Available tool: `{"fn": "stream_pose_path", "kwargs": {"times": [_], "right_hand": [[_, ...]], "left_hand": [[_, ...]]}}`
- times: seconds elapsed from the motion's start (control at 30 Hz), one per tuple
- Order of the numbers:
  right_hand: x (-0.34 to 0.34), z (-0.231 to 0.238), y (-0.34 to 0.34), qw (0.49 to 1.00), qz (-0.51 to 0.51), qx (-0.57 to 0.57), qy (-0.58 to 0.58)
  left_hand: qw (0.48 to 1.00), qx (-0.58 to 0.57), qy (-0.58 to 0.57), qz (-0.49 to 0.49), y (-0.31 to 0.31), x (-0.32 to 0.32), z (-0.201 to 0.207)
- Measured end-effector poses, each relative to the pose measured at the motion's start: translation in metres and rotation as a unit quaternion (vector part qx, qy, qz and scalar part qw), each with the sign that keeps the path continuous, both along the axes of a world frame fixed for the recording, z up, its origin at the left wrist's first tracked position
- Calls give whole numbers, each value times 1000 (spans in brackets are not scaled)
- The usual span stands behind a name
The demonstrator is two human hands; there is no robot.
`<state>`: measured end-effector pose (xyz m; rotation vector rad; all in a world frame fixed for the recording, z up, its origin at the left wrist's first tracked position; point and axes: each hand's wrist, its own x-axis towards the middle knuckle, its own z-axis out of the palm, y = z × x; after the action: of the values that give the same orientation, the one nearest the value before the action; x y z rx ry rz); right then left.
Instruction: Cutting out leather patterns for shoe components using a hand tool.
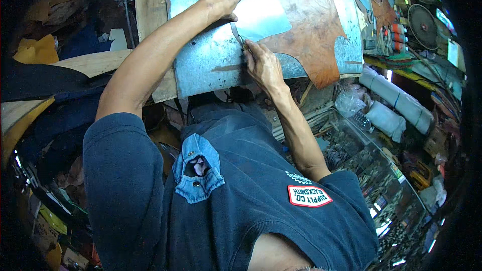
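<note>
My left hand (221, 1) lies flat with spread fingers on a shiny pale-blue sheet (263, 12), pressing it from above. The sheet has a curved edge and overlaps a mottled brown piece of leather (309, 22). Beside the sheet's near left edge, my right hand (262, 63) is closed around a slim knife-like tool (236, 32). Its narrow dark blade points away from me, toward my left hand; most of its handle is hidden in my fingers. Under all this is a scuffed metal-covered worktop (206, 68).
Wooden boards (150, 5) border the worktop on the left, with dark material (55, 83) beyond. At the right are wrapped white rolls (396, 98), a glass-topped case (371, 160), orange-and-white spools (399, 37) and a round dark fan-like grille (422, 26). A brown leather flap hangs over the near edge.
</note>
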<state>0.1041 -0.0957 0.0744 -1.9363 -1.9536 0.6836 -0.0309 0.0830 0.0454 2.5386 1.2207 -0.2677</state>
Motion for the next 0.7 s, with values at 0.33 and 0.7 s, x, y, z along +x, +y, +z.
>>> {"fn": "stream_pose_path", "kwargs": {"times": [0.33, 0.7], "right_hand": [[7, 6, -42, 999, -10, 33, 35], [17, 23, 23, 987, 68, -136, 51]], "left_hand": [[1000, 4, 5, -9, 2, -2, 1], [1000, -19, -7, -23, 7, 6, 8]]}}
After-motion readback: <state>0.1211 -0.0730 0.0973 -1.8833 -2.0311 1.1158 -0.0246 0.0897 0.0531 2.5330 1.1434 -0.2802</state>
